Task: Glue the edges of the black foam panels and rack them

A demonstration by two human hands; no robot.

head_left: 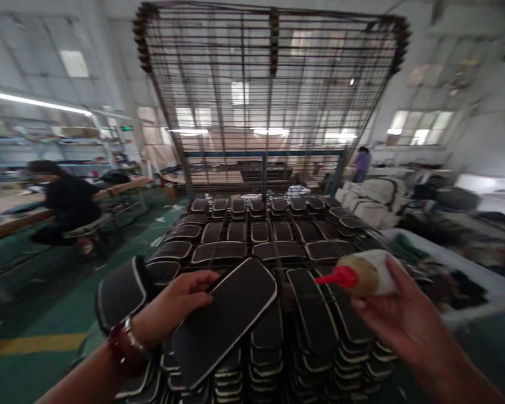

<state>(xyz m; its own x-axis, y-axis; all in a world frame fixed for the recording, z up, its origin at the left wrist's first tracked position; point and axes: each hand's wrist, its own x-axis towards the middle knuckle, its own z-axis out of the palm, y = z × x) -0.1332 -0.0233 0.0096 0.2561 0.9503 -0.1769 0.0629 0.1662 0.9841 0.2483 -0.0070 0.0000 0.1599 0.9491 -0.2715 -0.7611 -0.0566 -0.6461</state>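
My left hand point(180, 303) grips the upper left edge of a dark rounded panel with a pale edge point(229, 320), held tilted over the stacks. My right hand point(408, 320) is wrapped round a squeeze bottle point(370, 272) with a red nozzle, whose tip points left towards the panel but stays apart from it. Stacks of similar dark panels point(313, 314) lie below and between my hands. Another dark panel point(120, 294) leans at the left, beside my left forearm.
Rows of panels point(258, 231) cover the rack ahead, beneath a raised wire grid point(252, 84). To the right stands a white bin point(450, 269) with dark scraps. One person point(71, 196) sits at a table on the left; another point(362, 163) stands at the back right.
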